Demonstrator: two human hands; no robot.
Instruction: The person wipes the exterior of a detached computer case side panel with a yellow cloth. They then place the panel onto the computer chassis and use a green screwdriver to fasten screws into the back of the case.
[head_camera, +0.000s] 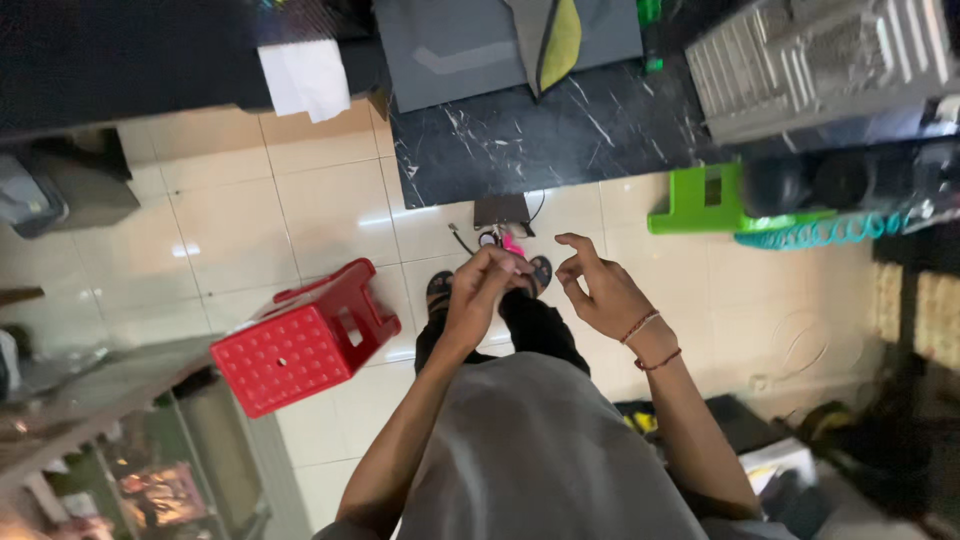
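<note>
1. Below the camera, at frame centre, the left hand (483, 290) and the right hand (600, 290) are raised over the tiled floor (240, 230), close but not touching.
2. Left hand: fingers curled together at the tips, pinched on a small pink item (512, 244) that shows just past them at 1 o'clock. What the item is cannot be told; too small.
3. Right hand: fingers loosely spread and bent, holding nothing, thumb and forefinger turned toward the left hand at its 9 o'clock.
4. Key relation: the pink item lies at the left fingertips, and at 10 o'clock from the right hand, near. Left hand is the nearer one; it is on the item. Long axis of the item cannot be judged.
5. Beneath the hands, a small dark box with a cable (502, 211) sits on the floor at 12 o'clock, at the edge of a black marble slab (540, 135).
6. Surroundings: red plastic stool (300, 340) at 9 o'clock of the hands; green plastic stool (700, 200) at 2 o'clock, well apart. Sandalled feet (440, 290) show under the hands.
</note>
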